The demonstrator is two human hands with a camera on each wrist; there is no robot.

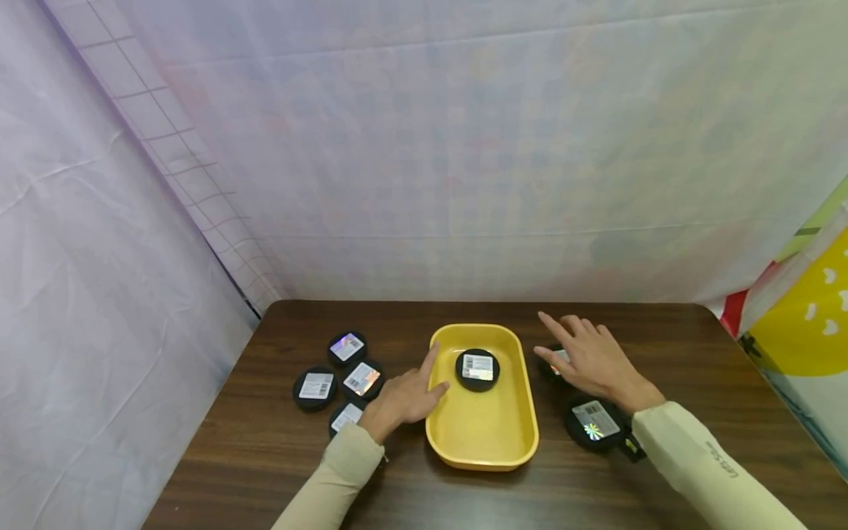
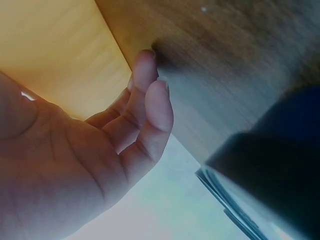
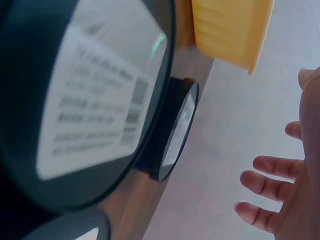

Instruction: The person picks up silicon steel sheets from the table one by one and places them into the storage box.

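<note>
A yellow plastic tray (image 1: 481,434) stands at the middle of the table, with one round black container (image 1: 477,370) bearing a white label inside it. At the tray's left side is my left hand (image 1: 405,397), index finger stretched along the rim and thumb over the inside. The left wrist view shows the other fingers of that hand (image 2: 115,130) loosely bent beside the tray wall (image 2: 55,50). My right hand (image 1: 589,361) hovers with spread fingers above the black containers right of the tray, partly covering one container (image 1: 559,358); nothing is in its grasp.
Several labelled black containers (image 1: 315,388) lie left of the tray, one partly behind the left wrist. Another container (image 1: 595,422) lies under the right forearm, overlapping a further dark piece (image 1: 632,446). A pale cloth (image 1: 464,162) hangs behind the brown wooden table (image 1: 232,456).
</note>
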